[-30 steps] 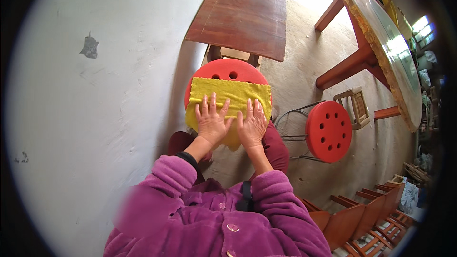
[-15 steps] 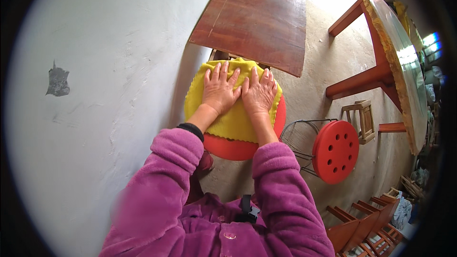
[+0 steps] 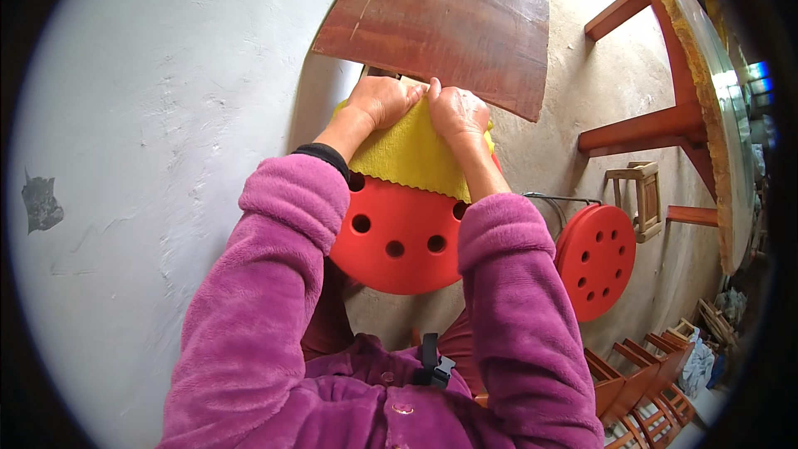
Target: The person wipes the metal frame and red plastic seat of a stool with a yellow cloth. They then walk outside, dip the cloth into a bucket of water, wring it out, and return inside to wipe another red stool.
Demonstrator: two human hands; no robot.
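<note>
A yellow cloth (image 3: 406, 154) with a scalloped edge lies over the far part of a round red stool seat (image 3: 399, 273). At the seat's far rim, my left hand (image 3: 382, 103) is closed with its fingers curled over the cloth. Close beside it, my right hand (image 3: 459, 113) is closed on the cloth too, its thumb pointing away from me. The fingertips of both hands are hidden. On the near part of the seat, several round holes show uncovered.
A brown wooden board (image 3: 440, 29) lies just beyond the stool. At left rises a pale wall (image 3: 166, 158). On the right are another red stool (image 3: 595, 262) with holes, a small wooden stool (image 3: 647, 199) and a table leg (image 3: 640, 129). Wooden chairs (image 3: 640, 382) stand lower right.
My hands have gone from lying flat on the cloth to gripping it at the far rim. The cloth has slid away from me, baring the near part of the seat and its holes.
</note>
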